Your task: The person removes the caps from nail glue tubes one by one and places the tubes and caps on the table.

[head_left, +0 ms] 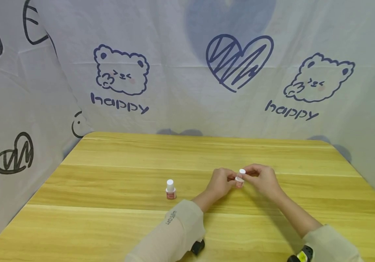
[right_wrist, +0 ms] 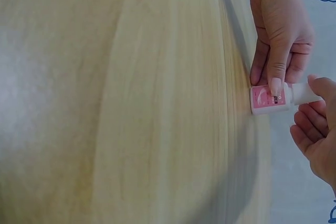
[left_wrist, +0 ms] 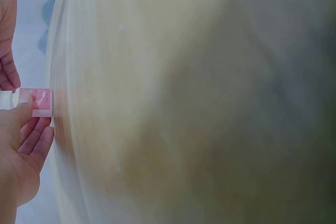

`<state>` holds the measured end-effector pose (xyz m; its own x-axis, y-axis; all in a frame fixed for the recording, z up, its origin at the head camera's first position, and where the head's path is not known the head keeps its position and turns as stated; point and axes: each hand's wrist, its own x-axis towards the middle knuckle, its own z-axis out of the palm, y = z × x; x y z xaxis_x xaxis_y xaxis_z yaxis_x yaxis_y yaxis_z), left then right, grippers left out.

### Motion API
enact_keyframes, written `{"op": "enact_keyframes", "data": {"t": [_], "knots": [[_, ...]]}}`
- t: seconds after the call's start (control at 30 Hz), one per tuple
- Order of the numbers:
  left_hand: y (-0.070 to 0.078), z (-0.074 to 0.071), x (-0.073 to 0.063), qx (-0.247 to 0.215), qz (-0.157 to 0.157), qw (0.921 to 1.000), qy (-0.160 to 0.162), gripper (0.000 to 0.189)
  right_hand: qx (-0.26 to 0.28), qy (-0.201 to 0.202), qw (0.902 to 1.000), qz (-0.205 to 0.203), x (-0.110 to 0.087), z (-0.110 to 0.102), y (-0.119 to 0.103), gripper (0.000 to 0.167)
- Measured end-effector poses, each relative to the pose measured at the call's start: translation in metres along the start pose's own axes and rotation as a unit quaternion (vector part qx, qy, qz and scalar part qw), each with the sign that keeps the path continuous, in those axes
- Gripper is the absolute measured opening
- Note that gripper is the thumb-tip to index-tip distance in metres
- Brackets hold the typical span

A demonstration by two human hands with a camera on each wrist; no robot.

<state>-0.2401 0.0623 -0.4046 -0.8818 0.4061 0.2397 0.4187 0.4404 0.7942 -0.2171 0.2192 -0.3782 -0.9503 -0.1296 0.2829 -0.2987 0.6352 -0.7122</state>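
Note:
A small white bottle with a pink label (head_left: 239, 184) is between my two hands, right of the table's middle. My left hand (head_left: 221, 182) holds its body between thumb and fingers; the thumb lies over the label in the right wrist view. The white cap (right_wrist: 303, 93) is pinched by my right hand (head_left: 264, 180), thumb on one side. Cap and bottle are together, upright in the head view. The base appears at or very near the tabletop; contact is hard to tell. A second, similar bottle (head_left: 170, 193) stands upright with its cap on, left of my left hand.
The light wooden table (head_left: 109, 225) has rounded far corners. A pale cloth (head_left: 174, 72) with bear and heart drawings hangs behind it and along the sides. My sleeves are beige, and dark straps show at both wrists.

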Motion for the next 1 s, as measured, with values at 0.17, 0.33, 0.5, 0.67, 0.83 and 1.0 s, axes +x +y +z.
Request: {"op": "enact_keyframes", "data": {"t": [0.17, 0.33, 0.5, 0.67, 0.83, 1.0], "knots": [[0.0004, -0.0001, 0.0000, 0.000, -0.004, 1.0000, 0.001, 0.018, -0.006, -0.004, 1.0000, -0.001, 0.0008, -0.0001, 0.0008, 0.011], [0.0005, -0.0002, -0.0001, -0.001, -0.004, 1.0000, 0.002, 0.018, -0.005, -0.010, 0.9999, -0.005, 0.0014, -0.0008, 0.0017, 0.012], [0.0002, 0.0000, 0.0004, -0.002, -0.007, 1.0000, 0.002, 0.019, -0.003, -0.022, 0.9997, -0.010, 0.0017, -0.0016, 0.0024, 0.013], [-0.0005, 0.0004, 0.0008, -0.006, -0.014, 0.9999, -0.004, 0.020, -0.001, -0.033, 0.9993, -0.016, 0.0021, -0.0028, 0.0019, 0.014], [-0.0007, 0.0006, 0.0008, -0.010, -0.012, 0.9999, -0.005, 0.020, 0.003, -0.043, 0.9989, -0.017, 0.0019, -0.0039, 0.0008, 0.015], [-0.0004, 0.0008, 0.0006, -0.010, -0.012, 0.9999, -0.005, 0.019, 0.001, -0.030, 0.9995, -0.012, 0.0008, -0.0035, 0.0003, 0.016]]}}
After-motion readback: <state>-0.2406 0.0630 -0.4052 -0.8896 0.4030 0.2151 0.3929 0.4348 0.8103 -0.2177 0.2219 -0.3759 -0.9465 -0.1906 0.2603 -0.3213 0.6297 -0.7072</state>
